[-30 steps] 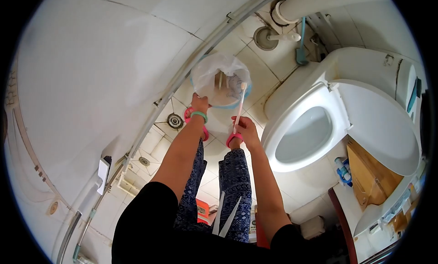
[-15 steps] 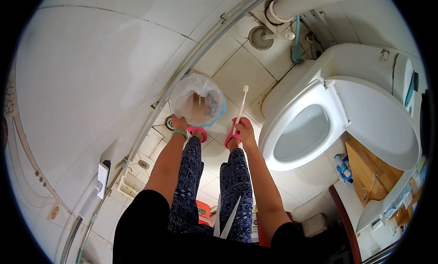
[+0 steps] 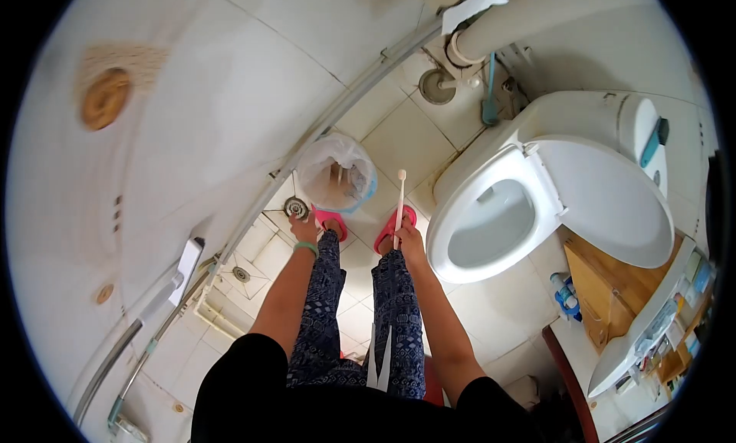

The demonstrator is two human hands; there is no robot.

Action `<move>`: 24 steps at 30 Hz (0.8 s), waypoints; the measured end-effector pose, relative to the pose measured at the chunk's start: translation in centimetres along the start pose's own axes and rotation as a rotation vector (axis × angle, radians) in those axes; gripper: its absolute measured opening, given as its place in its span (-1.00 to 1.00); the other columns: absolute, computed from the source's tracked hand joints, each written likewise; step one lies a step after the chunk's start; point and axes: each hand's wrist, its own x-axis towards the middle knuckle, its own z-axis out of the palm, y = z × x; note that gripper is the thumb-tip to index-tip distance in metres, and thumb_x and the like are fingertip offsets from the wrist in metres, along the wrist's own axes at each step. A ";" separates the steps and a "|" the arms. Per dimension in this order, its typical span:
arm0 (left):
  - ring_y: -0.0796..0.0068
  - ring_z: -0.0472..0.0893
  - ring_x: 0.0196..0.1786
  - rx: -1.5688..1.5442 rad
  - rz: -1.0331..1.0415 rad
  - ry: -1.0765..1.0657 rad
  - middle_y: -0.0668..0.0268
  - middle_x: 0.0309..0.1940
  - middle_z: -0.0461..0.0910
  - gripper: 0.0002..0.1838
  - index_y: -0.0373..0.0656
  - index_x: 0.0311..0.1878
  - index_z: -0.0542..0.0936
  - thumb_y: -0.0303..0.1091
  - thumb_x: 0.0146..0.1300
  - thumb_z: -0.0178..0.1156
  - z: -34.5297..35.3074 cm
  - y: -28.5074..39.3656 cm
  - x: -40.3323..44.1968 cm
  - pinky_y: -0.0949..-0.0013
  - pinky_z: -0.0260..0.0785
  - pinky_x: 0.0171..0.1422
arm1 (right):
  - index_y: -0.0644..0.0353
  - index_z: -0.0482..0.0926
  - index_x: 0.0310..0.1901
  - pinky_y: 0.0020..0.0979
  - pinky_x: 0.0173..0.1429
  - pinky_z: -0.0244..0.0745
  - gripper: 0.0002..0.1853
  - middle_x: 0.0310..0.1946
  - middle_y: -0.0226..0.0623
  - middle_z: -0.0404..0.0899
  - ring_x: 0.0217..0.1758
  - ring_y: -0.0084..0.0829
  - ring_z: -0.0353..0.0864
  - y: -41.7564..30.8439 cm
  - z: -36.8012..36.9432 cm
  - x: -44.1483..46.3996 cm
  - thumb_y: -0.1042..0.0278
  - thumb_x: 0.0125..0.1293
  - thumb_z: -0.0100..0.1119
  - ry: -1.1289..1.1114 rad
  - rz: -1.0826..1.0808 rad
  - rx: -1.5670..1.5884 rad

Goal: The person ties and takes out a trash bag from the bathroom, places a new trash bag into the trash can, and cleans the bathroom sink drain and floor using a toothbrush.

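Note:
A pale toothbrush (image 3: 400, 201) stands bristle head up in my right hand (image 3: 412, 242), whose fingers are closed around the lower handle. My left hand (image 3: 304, 228) holds nothing and its fingers are slightly apart. It hovers just below the waste bin (image 3: 369, 184), over the floor near a round drain (image 3: 295, 207). A clear plastic bag (image 3: 314, 163) lines the bin and folds over its rim. Inside lie crumpled grey-white scraps and something brown that I cannot make out.
To the right is a white toilet (image 3: 445, 247) with its lid (image 3: 613, 201) raised. A plunger (image 3: 438, 86) and a blue-green brush (image 3: 489, 109) stand behind. A metal rail (image 3: 337, 117) runs along the left. Pink slippers (image 3: 332, 222) are on my feet. A cluttered sink counter (image 3: 613, 408) is at lower right.
My left hand has come away from the bin's bagged rim and back toward me. My right hand has drawn the toothbrush lower and closer. The view has shifted and turned slightly.

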 end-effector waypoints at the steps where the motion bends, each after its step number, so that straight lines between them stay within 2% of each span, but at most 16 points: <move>1: 0.04 0.48 -0.05 -0.061 0.024 -0.041 -0.03 0.06 0.30 -0.30 -0.13 0.25 0.16 -0.26 0.07 0.27 -1.4 -0.9 -0.9 0.22 0.58 -0.29 | 0.32 0.51 -0.24 -0.53 -0.60 0.23 -0.78 -0.58 -0.38 0.41 -0.64 -0.57 0.34 -0.2 0.1 -0.8 0.44 0.17 -0.11 0.005 -0.001 0.008; 3: 0.15 0.50 -0.17 -0.091 -0.063 -0.128 0.03 -0.03 0.34 -0.39 -0.14 0.18 0.22 -0.32 0.08 0.24 -4.6 -2.0 -2.8 0.23 0.54 -0.41 | 0.30 0.52 -0.25 -0.52 -0.58 0.24 -0.76 -0.58 -0.40 0.41 -0.63 -0.57 0.35 -1.5 0.1 -2.9 0.41 0.17 -0.14 0.002 0.008 -0.005; 5: 0.17 0.52 -0.20 -0.352 -0.193 -0.336 0.11 -0.13 0.40 -0.50 -0.12 0.17 0.19 -0.43 0.17 0.10 -8.4 -2.8 -5.6 0.15 0.53 -0.29 | 0.30 0.52 -0.26 -0.52 -0.53 0.26 -0.76 -0.57 -0.41 0.41 -0.60 -0.57 0.36 -2.6 -0.3 -5.4 0.41 0.17 -0.15 -0.017 -0.042 -0.049; 7: 0.16 0.54 -0.33 -0.252 -0.217 -0.349 0.14 -0.24 0.44 -0.60 -0.19 0.09 0.28 -0.39 0.18 0.07 -10.4 -3.2 -6.8 0.14 0.52 -0.30 | 0.28 0.53 -0.28 -0.52 -0.41 0.29 -0.75 -0.55 -0.42 0.43 -0.51 -0.56 0.39 -4.4 -0.6 -7.5 0.39 0.16 -0.16 -0.029 -0.079 -0.108; 8: 0.20 0.54 -0.41 -0.244 -0.305 -0.389 0.15 -0.31 0.45 -0.69 -0.22 -0.03 0.39 -0.37 0.16 0.09 -11.3 -1.8 -7.8 0.21 0.52 -0.33 | 0.28 0.53 -0.28 -0.52 -0.41 0.29 -0.75 -0.55 -0.42 0.43 -0.51 -0.56 0.39 -5.4 -1.0 -8.5 0.39 0.16 -0.16 -0.028 -0.108 -0.102; 10: 0.27 0.53 -0.44 -0.119 -0.233 -0.407 0.16 -0.35 0.47 -0.77 -0.20 -0.14 0.45 -0.35 0.14 0.09 -12.0 1.8 -11.4 0.28 0.50 -0.40 | 0.25 0.54 -0.29 -0.53 -0.40 0.27 -0.75 -0.55 -0.42 0.43 -0.49 -0.58 0.39 -6.7 -1.9 -10.5 0.38 0.16 -0.16 -0.024 -0.156 -0.149; 12: 0.39 0.54 -0.45 -0.192 -0.206 -0.541 0.23 -0.44 0.51 -0.79 -0.17 -0.16 0.47 -0.34 0.13 0.12 -10.4 5.3 -12.8 0.38 0.42 -0.47 | 0.24 0.54 -0.31 -0.55 -0.39 0.26 -0.76 -0.54 -0.43 0.44 -0.47 -0.58 0.38 -8.2 -3.1 -12.2 0.39 0.17 -0.16 0.004 -0.103 -0.111; 13: 0.51 0.51 -0.52 -0.095 -0.055 -0.675 0.35 -0.54 0.50 -0.76 -0.15 -0.15 0.48 -0.32 0.11 0.17 -8.6 6.1 -11.3 0.48 0.34 -0.53 | 0.24 0.54 -0.32 -0.55 -0.35 0.25 -0.77 -0.53 -0.43 0.44 -0.45 -0.59 0.38 -8.7 -3.8 -13.0 0.39 0.15 -0.14 0.009 -0.126 -0.081; 15: 0.60 0.43 -0.61 -0.248 0.158 -0.633 0.45 -0.63 0.43 -0.79 -0.14 -0.21 0.50 -0.34 0.08 0.19 -3.9 12.3 -15.5 0.54 0.25 -0.56 | 0.25 0.54 -0.31 -0.56 -0.33 0.24 -0.77 -0.51 -0.42 0.44 -0.42 -0.61 0.38 -8.4 -5.6 -13.3 0.37 0.14 -0.12 0.016 -0.164 -0.074; 16: 0.62 0.36 -0.64 -0.142 0.206 -0.643 0.46 -0.63 0.42 -0.82 -0.14 -0.23 0.51 -0.37 0.09 0.19 -1.3 15.6 -16.8 0.53 0.20 -0.58 | 0.25 0.54 -0.31 -0.56 -0.33 0.24 -0.77 -0.51 -0.42 0.44 -0.42 -0.61 0.38 -8.3 -6.4 -13.5 0.37 0.14 -0.12 0.022 -0.168 -0.065; 17: 0.63 0.36 -0.64 -0.112 0.403 -0.652 0.43 -0.63 0.44 -0.80 -0.18 -0.22 0.52 -0.38 0.08 0.21 2.2 17.1 -16.5 0.50 0.17 -0.60 | 0.25 0.53 -0.30 -0.56 -0.34 0.23 -0.77 -0.50 -0.41 0.44 -0.42 -0.61 0.37 -8.1 -7.0 -13.7 0.36 0.14 -0.12 0.051 -0.161 -0.056; 18: 0.62 0.41 -0.56 0.007 0.592 -0.614 0.38 -0.57 0.47 -0.75 -0.20 -0.17 0.51 -0.39 0.06 0.24 5.2 19.4 -17.2 0.51 0.23 -0.54 | 0.26 0.52 -0.29 -0.56 -0.35 0.23 -0.77 -0.50 -0.41 0.44 -0.43 -0.61 0.36 -8.0 -7.4 -13.6 0.36 0.14 -0.12 0.080 -0.153 -0.049; 19: 0.56 0.45 -0.46 -0.033 0.702 -0.663 0.33 -0.48 0.50 -0.73 -0.19 -0.16 0.51 -0.40 0.04 0.24 8.6 21.1 -17.1 0.48 0.30 -0.41 | 0.26 0.52 -0.29 -0.56 -0.35 0.23 -0.77 -0.50 -0.41 0.44 -0.43 -0.61 0.36 -7.8 -7.9 -13.4 0.36 0.14 -0.12 0.087 -0.149 -0.041; 21: 0.49 0.47 -0.36 0.193 1.043 -0.529 0.31 -0.41 0.48 -0.70 -0.18 -0.13 0.52 -0.40 0.01 0.25 13.7 26.2 -19.0 0.43 0.36 -0.27 | 0.26 0.51 -0.28 -0.55 -0.37 0.22 -0.76 -0.51 -0.42 0.43 -0.45 -0.59 0.35 -7.1 -8.9 -13.3 0.34 0.15 -0.11 0.108 -0.133 -0.041; 24: 0.29 0.50 -0.26 0.314 1.002 -0.538 0.17 -0.23 0.39 -0.50 -0.18 0.03 0.44 -0.38 -0.05 0.31 19.7 32.0 -21.6 0.31 0.42 -0.11 | 0.26 0.51 -0.29 -0.55 -0.38 0.21 -0.76 -0.51 -0.41 0.43 -0.46 -0.58 0.34 -6.2 -9.6 -12.6 0.33 0.14 -0.11 0.114 -0.109 0.085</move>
